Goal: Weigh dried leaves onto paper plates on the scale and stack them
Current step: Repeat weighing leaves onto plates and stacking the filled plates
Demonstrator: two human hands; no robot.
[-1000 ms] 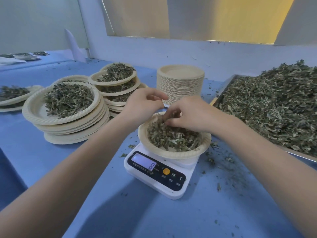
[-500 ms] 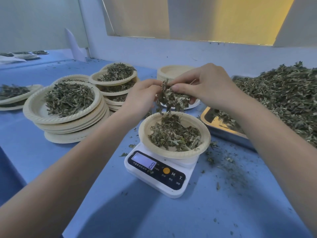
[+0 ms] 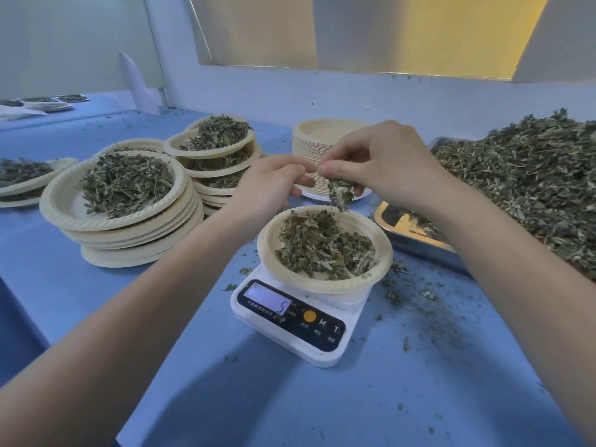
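The right hand (image 3: 383,162) pinches a small clump of dried leaves (image 3: 340,193) above the paper plate (image 3: 382,253) on the white digital scale (image 3: 351,321), while the left hand (image 3: 274,185), fingers curled, meets it at the fingertips; whether it holds leaves too I cannot tell. The leaves look featherlight, crumbly and loose, so a gentle fingertip pinch suits them. The thin plate likely flexes and is best lifted level by opposite rims.
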